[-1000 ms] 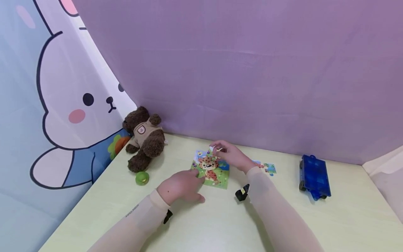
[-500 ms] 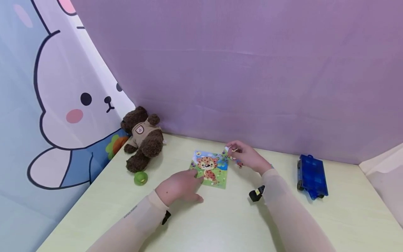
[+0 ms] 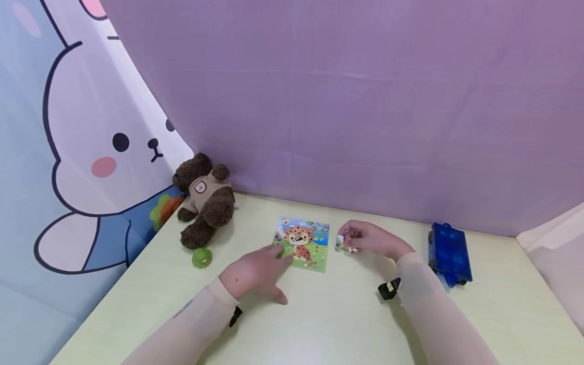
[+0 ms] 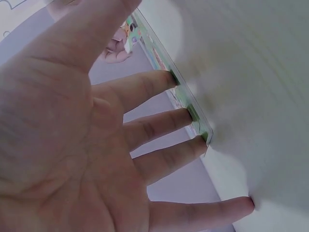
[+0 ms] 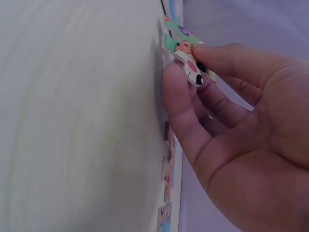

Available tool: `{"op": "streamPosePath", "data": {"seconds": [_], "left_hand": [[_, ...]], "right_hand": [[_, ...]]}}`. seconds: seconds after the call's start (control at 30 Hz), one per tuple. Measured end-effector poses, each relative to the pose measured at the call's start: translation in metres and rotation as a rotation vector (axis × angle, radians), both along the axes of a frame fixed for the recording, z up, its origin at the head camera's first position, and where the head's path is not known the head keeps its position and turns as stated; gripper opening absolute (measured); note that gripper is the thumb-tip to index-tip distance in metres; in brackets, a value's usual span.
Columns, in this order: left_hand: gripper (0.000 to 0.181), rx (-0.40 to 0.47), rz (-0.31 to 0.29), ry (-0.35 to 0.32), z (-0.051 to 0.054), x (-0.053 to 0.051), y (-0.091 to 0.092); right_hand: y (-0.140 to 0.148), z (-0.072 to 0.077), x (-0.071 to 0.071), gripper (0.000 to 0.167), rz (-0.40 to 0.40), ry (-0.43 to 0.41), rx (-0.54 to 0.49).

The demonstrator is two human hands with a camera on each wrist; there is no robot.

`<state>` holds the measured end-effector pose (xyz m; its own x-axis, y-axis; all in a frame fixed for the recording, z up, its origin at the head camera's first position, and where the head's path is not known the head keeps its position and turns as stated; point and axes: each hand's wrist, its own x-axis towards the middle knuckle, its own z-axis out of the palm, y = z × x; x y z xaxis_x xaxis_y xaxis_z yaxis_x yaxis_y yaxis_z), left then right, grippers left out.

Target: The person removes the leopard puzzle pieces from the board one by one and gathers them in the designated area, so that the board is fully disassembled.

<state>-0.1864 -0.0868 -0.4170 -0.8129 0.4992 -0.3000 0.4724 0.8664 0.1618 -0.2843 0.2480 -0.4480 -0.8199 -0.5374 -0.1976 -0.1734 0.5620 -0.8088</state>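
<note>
A square picture card (image 3: 315, 256) with a spotted leopard cub lies flat on the table. On its left edge rest several fingertips of my left hand (image 3: 255, 274), fingers spread and fairly straight, thumb out to the side; the left wrist view shows these fingertips (image 4: 189, 115) on the card's border. To the right of the card, my right hand (image 3: 376, 240) pinches a jigsaw piece (image 5: 189, 58) between thumb and fingers, just above the table. The piece has green, white and pink print. More jigsaw pieces (image 5: 165, 217) lie on the table near that hand, mostly hidden in the head view.
A brown teddy bear (image 3: 205, 197) leans at the back left, with a small green rubber duck (image 3: 202, 258) in front of it. A blue toy wagon (image 3: 450, 253) stands on the right. Purple cloth (image 3: 319, 126) hangs behind the table's back edge.
My right hand has moved right, from over the card's top edge to the table beside it, carrying the jigsaw piece and lowering it. My left hand stays on the card.
</note>
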Motion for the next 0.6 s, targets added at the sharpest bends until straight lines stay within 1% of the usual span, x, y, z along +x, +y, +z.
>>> {"op": "streamPosePath", "data": {"seconds": [0.13, 0.27, 0.5, 0.6], "left_hand": [[0.111, 0.009, 0.006, -0.011, -0.0017, -0.0004, -0.0012], [0.110, 0.010, 0.009, -0.015, -0.0042, -0.0015, -0.0020], [0.110, 0.010, 0.007, -0.011, -0.0062, -0.0023, -0.0024], [0.110, 0.009, 0.006, -0.012, -0.0073, -0.0025, -0.0030]], "right_hand": [[0.0001, -0.0033, 0.0012, 0.025, 0.016, 0.010, 0.023], [-0.0009, -0.0042, 0.0023, 0.022, 0.006, 0.029, 0.058], [-0.0031, -0.0071, 0.0023, 0.019, 0.016, 0.133, 0.115], [-0.0038, -0.0080, 0.0027, 0.018, 0.019, 0.159, 0.128]]}}
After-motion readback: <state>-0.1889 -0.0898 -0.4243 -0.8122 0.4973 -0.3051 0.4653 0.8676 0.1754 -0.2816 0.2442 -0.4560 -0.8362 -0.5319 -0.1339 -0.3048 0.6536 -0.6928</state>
